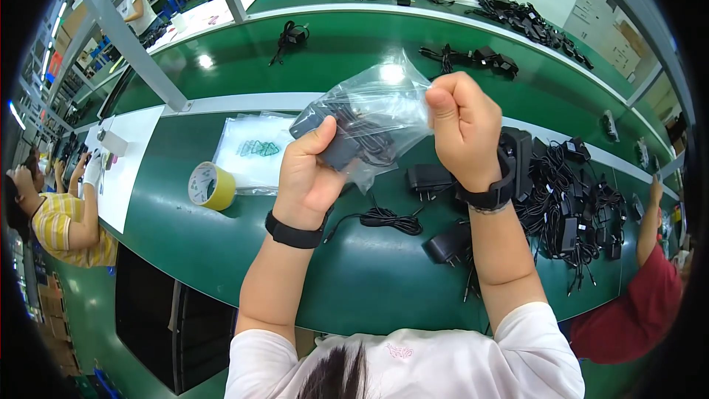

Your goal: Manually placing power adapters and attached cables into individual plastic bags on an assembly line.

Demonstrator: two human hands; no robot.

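A clear plastic bag (384, 92) hangs between my hands above the green table, with a black power adapter (338, 149) and its coiled cable inside. My left hand (306, 170) grips the adapter through the plastic at the bag's left end. Closed on the bag's right edge is my right hand (467, 122), its fingers curled in a fist. Below the bag lies a loose coiled black cable (388, 219). Two more black adapters, one upper (428, 179) and one lower (449, 242), rest near my right forearm.
A stack of flat clear bags (255, 159) with green print lies left, beside a yellow tape roll (212, 186). Tangled adapters (569, 214) pile up at right. A conveyor belt (347, 52) carries adapters beyond a pale rail. Co-workers sit left, right and across.
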